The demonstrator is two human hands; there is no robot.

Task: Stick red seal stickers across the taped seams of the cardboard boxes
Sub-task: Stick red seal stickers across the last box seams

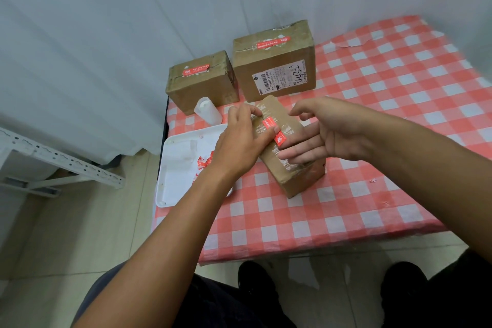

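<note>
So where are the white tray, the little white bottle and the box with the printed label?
white tray (175, 168): head view, bare floor of the tray.
white bottle (207, 110): head view, middle of its body.
labelled box (277, 72): head view, brown front face left of the label.

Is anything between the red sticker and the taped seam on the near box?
Nothing visible. The red sticker already lies across the near box, with the left hand pressing it and the right hand steadying the box.

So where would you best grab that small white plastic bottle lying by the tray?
Grip the small white plastic bottle round its middle, coming from above. It lies on its side between the white tray and a small cardboard box, so its rounded flanks look easiest to reach.
</note>
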